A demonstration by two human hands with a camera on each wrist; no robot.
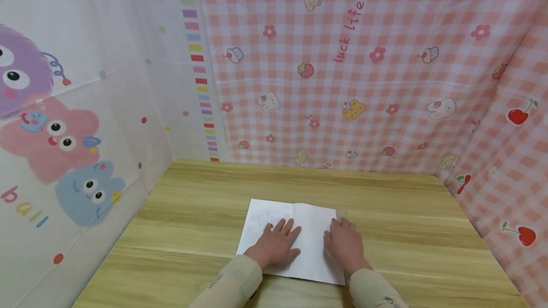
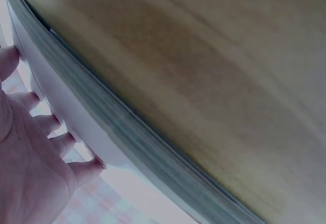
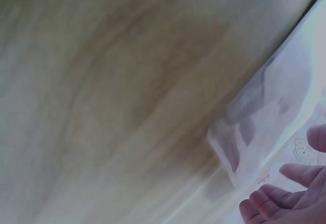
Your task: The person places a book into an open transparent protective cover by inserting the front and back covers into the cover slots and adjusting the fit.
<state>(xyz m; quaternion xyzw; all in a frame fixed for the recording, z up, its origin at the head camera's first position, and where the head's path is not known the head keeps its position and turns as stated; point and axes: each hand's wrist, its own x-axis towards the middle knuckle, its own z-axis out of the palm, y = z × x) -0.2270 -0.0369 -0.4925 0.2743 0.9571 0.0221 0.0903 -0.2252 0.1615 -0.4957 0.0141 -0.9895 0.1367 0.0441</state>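
An open book with pale pages lies on the wooden table, its thick page block seen edge-on in the left wrist view. My left hand rests with fingers spread on the left page, where faint printing shows. Over the right page's outer edge is my right hand, blurred in the head view. In the right wrist view its fingers are loosely bent, with nothing pinched between them, beside the page with its shadowed corner. Whether those fingers touch the paper, I cannot tell.
The wood-grain table extends around the book. Behind it hangs a pink checked cloth, continuing on the right. A white cloth with cartoon figures covers the left side.
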